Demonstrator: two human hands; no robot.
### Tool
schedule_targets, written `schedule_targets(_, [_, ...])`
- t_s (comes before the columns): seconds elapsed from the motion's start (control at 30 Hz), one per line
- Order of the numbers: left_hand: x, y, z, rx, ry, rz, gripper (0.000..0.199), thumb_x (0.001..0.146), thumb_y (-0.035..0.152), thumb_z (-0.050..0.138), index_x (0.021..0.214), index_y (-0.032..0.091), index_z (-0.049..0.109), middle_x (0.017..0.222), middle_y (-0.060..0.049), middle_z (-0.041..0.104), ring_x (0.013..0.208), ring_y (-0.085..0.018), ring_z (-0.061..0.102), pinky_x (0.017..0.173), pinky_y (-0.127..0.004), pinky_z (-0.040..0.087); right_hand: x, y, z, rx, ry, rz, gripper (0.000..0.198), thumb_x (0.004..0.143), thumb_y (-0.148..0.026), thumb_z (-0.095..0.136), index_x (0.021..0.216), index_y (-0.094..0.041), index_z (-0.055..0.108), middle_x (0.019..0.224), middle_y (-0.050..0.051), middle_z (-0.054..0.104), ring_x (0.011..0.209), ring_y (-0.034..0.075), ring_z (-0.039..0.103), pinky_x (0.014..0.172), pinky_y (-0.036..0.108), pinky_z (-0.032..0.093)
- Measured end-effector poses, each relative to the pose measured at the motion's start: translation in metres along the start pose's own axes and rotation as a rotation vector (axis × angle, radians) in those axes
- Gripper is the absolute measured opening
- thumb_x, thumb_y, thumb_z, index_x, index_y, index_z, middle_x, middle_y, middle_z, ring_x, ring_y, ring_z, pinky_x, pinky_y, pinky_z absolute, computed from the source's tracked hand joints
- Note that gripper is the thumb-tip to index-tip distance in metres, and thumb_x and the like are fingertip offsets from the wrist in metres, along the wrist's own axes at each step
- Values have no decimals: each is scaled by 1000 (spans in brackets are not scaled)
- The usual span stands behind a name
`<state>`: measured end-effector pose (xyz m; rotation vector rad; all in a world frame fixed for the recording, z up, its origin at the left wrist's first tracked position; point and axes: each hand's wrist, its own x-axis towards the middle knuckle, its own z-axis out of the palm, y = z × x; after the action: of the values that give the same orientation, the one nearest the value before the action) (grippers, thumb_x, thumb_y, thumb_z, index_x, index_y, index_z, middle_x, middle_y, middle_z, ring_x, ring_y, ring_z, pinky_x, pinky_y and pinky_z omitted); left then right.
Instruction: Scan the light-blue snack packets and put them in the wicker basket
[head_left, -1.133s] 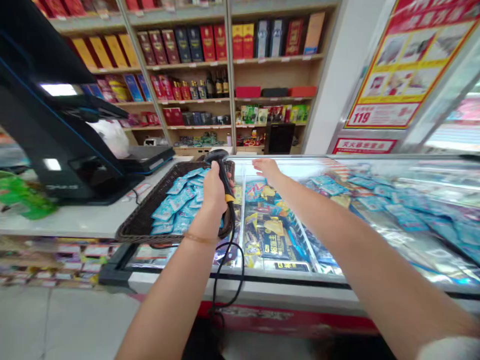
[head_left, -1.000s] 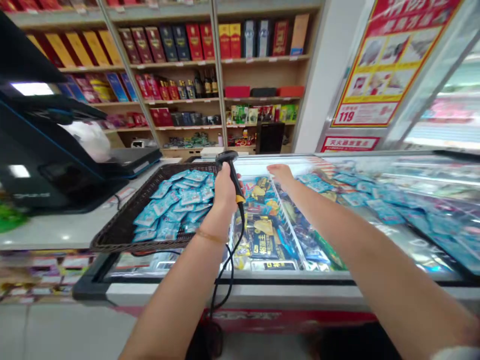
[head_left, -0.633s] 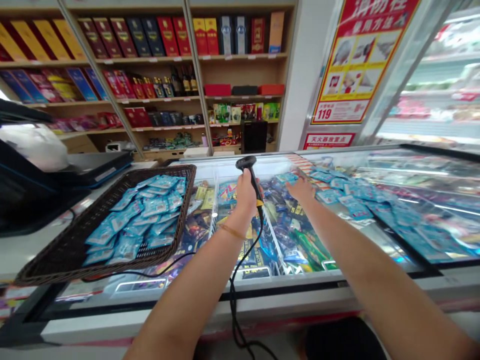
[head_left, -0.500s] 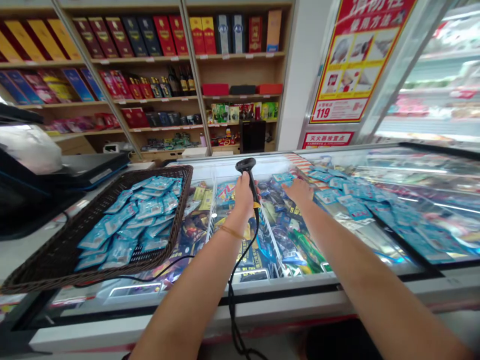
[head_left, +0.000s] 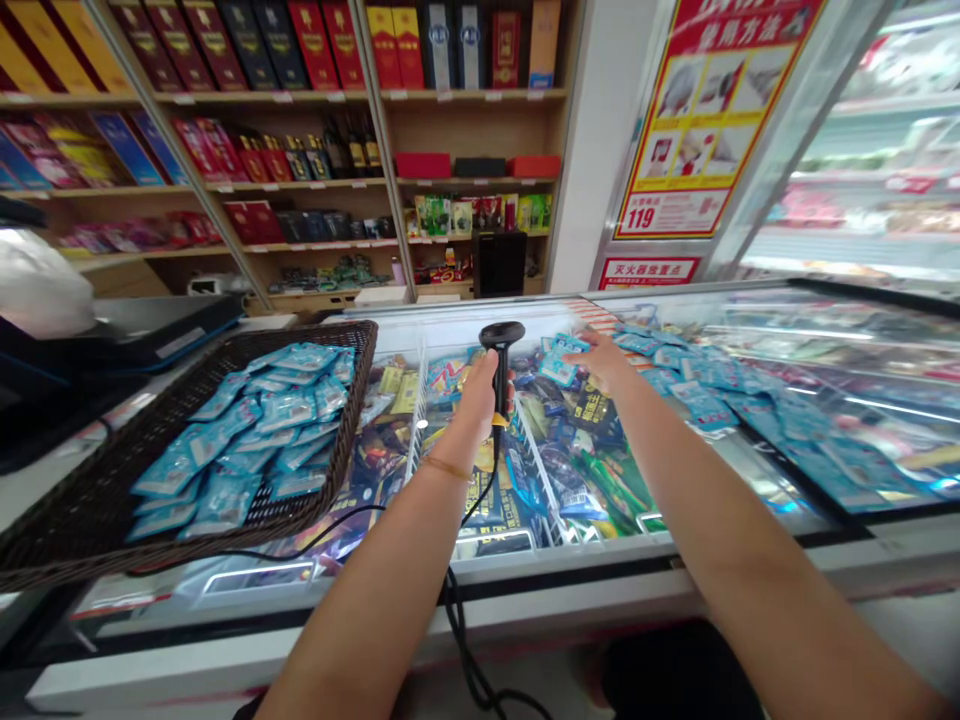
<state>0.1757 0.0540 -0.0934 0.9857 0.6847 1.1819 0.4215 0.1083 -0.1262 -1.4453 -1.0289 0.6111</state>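
Over the chest freezer (head_left: 600, 600), one barcode scanner (head_left: 501, 345) and one blue packet (head_left: 559, 362), each in a hand.

One brown wicker basket (head_left: 352, 440) at near left carries a packet pile (head_left: 289, 405); a packet spread (head_left: 750, 395) covers the right side, both overlapping too much to count. One black scale (head_left: 161, 335) is at far left by the desk (head_left: 45, 490). Both forearms cross in front, hiding part of the freezer, and the scanner's cable (head_left: 459, 625) hangs over its near edge. The hands are apart: the left hand (head_left: 480, 395) is wrapped round the scanner's handle; the right hand (head_left: 606, 362), fingers partly hidden, pinches the packet's edge.
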Motion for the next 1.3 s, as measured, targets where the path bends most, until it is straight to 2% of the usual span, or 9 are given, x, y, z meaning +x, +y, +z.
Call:
schedule_targets(0.13, [-5,6,1,47,-32,24,45,82,62,63,89,18,57,63,1,57,41,-9,48,37,-21,34,-6,-19,10,192,-96,94,36,59,-26,87,78,-21,56,66,-2,64,68,18,67,68,33,57])
schedule_targets(0.3, [-16,3,-8,57,-91,43,52,75,66,69,91,18,56,69,1,59,43,-9,49,37,-22,36,-12,-33,19,481,-69,130,31,70,-18,79,76,-22,49,65,-5,65,67,15,69,71,31,58])
schedule_targets(0.43, [-17,-2,-11,32,-124,46,57,70,68,72,91,18,55,73,1,59,44,-9,50,37,-23,37,-14,-41,22,442,-17,84,23,78,-18,70,81,-23,48,65,-5,65,69,17,70,72,33,58])
schedule_targets(0.67, [-17,-8,-2,46,-194,-7,54,71,64,74,93,17,57,71,1,59,43,-9,50,36,-23,33,-16,-54,27,384,11,-12,22,79,-26,66,86,-24,45,73,-2,68,78,19,72,73,34,58])
schedule_targets(0.97, [-18,-12,-4,49,-290,18,60,69,67,73,97,17,57,76,0,60,46,-9,49,38,-23,37,-20,-62,26,398,43,8,16,81,-18,59,86,-24,45,63,-5,62,73,18,71,75,33,58])
schedule_targets(1.3, [-21,-10,-3,69,-342,18,58,70,68,72,94,18,56,78,-1,60,47,-9,50,38,-24,37,-13,-56,25,287,80,-4,17,82,-29,62,94,-24,51,75,0,69,78,20,71,70,34,57])
